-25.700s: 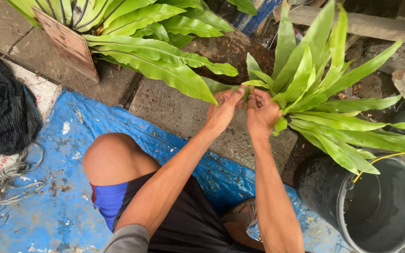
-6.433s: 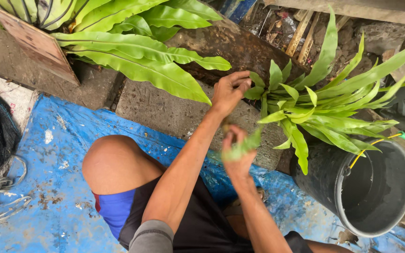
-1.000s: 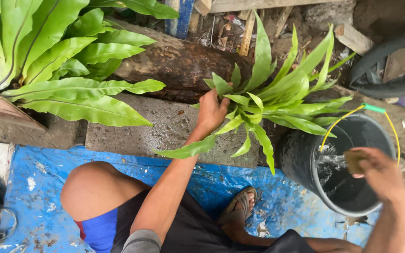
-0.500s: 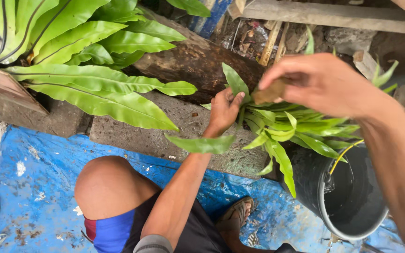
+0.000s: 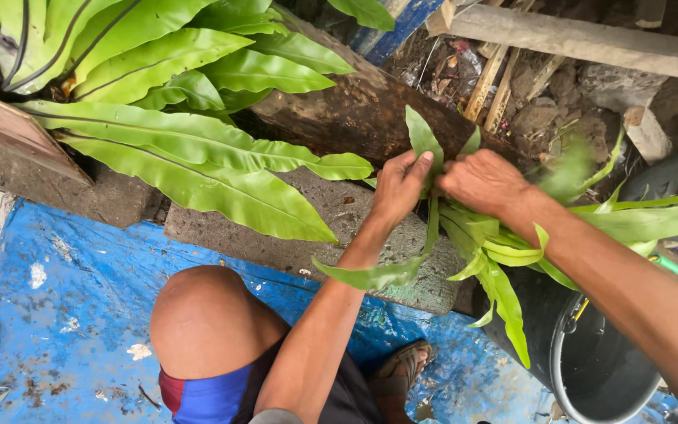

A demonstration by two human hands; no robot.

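Both hands meet at the fern's (image 5: 488, 243) crown: left hand (image 5: 399, 187) pinches a leaf (image 5: 423, 141), right hand (image 5: 484, 182) closes over the base, steadying it above the bucket (image 5: 590, 353).

The small fern plant with narrow bright-green leaves (image 5: 488, 243) looks smooth and slightly waxy. The large fern with broad green fronds (image 5: 182, 149) at far left has a glossy sheen and rippled edges. The dark brown log (image 5: 355, 110) behind looks rough and damp. The grey concrete slab (image 5: 331, 228) is coarse and matt. The blue plastic tarp (image 5: 56, 314) nearby is scuffed and dirt-flecked. The black plastic bucket (image 5: 590, 369) at near right looks smooth, dully shiny.
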